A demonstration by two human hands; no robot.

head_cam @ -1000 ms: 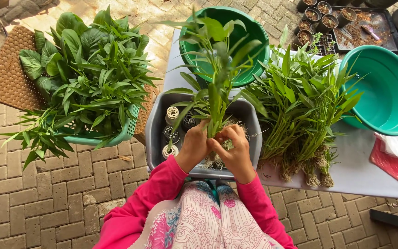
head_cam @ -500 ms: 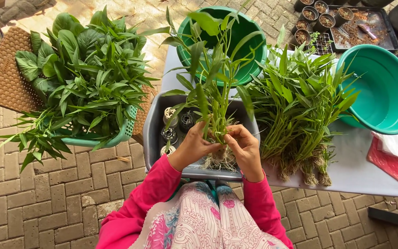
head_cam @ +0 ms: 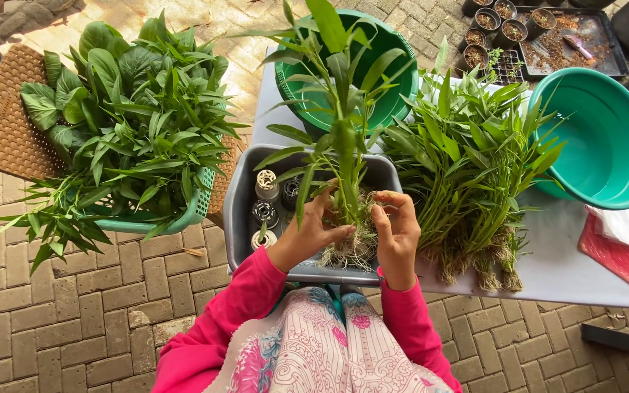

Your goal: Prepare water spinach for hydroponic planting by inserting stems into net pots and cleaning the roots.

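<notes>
My left hand (head_cam: pixel 309 234) and my right hand (head_cam: pixel 397 233) grip the base of one upright leafy green plant (head_cam: pixel 343 145) from either side, just above its pale tangled roots (head_cam: pixel 351 247). The plant is held over a grey rectangular tub (head_cam: pixel 236 211) on the white table (head_cam: pixel 569 269). Inside the tub, on the left, stand several small black net pots (head_cam: pixel 265 196). Both sleeves are pink.
A pile of the same rooted greens (head_cam: pixel 467 167) lies on the table to the right. Two green basins (head_cam: pixel 606 138) (head_cam: pixel 394 87) sit behind. A teal basket of cut leaves (head_cam: pixel 132 116) rests on a woven tray at left. A tray of soil-filled pots (head_cam: pixel 547 36) sits far right.
The plant has risen a little out of the tub and stands more upright. Both hands have shifted lower on the stems, closer to the roots.
</notes>
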